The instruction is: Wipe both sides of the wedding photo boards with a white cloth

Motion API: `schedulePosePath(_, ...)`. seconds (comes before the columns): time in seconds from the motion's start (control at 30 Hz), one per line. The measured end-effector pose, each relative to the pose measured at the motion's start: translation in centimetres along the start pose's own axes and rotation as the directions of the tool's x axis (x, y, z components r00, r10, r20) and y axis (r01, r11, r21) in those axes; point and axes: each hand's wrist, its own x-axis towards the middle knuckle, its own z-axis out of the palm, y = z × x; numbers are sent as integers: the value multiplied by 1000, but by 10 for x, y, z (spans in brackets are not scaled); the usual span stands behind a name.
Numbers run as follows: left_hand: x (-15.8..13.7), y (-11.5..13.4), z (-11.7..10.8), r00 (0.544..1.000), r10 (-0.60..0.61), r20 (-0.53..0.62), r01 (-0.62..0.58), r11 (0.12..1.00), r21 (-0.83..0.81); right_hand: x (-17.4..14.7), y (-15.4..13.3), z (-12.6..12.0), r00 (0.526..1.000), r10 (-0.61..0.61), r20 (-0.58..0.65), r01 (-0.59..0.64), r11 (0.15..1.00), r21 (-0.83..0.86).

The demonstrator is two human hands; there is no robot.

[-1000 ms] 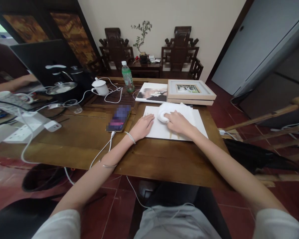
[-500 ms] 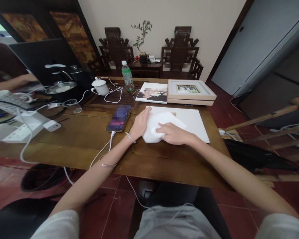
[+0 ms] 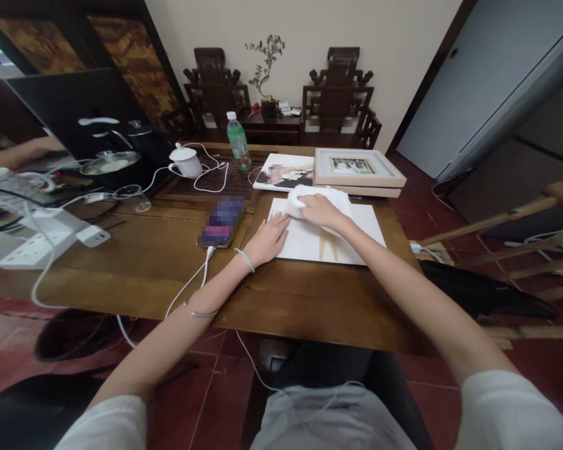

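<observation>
My right hand [image 3: 319, 210] is closed on a bunched white cloth [image 3: 340, 197], pressed to the far part of a white board [image 3: 356, 234]. Two yellowish strips [image 3: 328, 245] show on the board's near half, below my right wrist. At the board's left edge, my left hand [image 3: 271, 239] lies flat with its fingers stretched out, touching the board. Left of that hand lies a phone [image 3: 223, 220] with a white charging cable [image 3: 209, 252] plugged in. The cloth and my right forearm hide part of the board.
Behind the board are a photo print [image 3: 284, 172] and stacked picture frames [image 3: 360, 170]. A green-labelled bottle [image 3: 239, 144], a lidded white cup [image 3: 186, 162], a plastic cup [image 3: 134, 197] and a power strip [image 3: 47, 240] stand leftward. Another person's arm [image 3: 21, 153] reaches in beside a laptop [image 3: 70, 106].
My right hand has slid the cloth away from me to the board's far side, uncovering the yellowish strips. My left hand has come nearer to me along the left edge.
</observation>
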Motion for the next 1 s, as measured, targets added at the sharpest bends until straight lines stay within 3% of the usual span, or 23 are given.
schedulePosePath(0.17,3,-4,-2,987,141,-71,-142,990,-3,43,-25,8,998,-67,23,65,996,65)
schedulePosePath(0.27,3,-7,-1,987,146,-68,-145,989,6,51,-28,0,997,-64,41,60,995,85)
schedulePosePath(0.37,2,-9,2,993,112,-48,-110,993,29,44,-12,-15,997,16,77,-23,996,87)
schedulePosePath(0.57,1,-9,5,997,76,-25,-75,997,28,-10,67,-44,972,231,42,-234,968,94)
schedulePosePath(0.7,2,-7,4,996,89,-29,-88,995,40,-55,105,-45,939,344,-21,-337,929,154)
schedulePosePath(0.83,2,-7,4,996,86,-30,-85,996,41,-109,96,-39,974,226,-8,-220,953,208)
schedulePosePath(1.0,2,-7,4,997,71,-25,-70,997,43,-168,63,-42,985,27,168,-75,955,287)
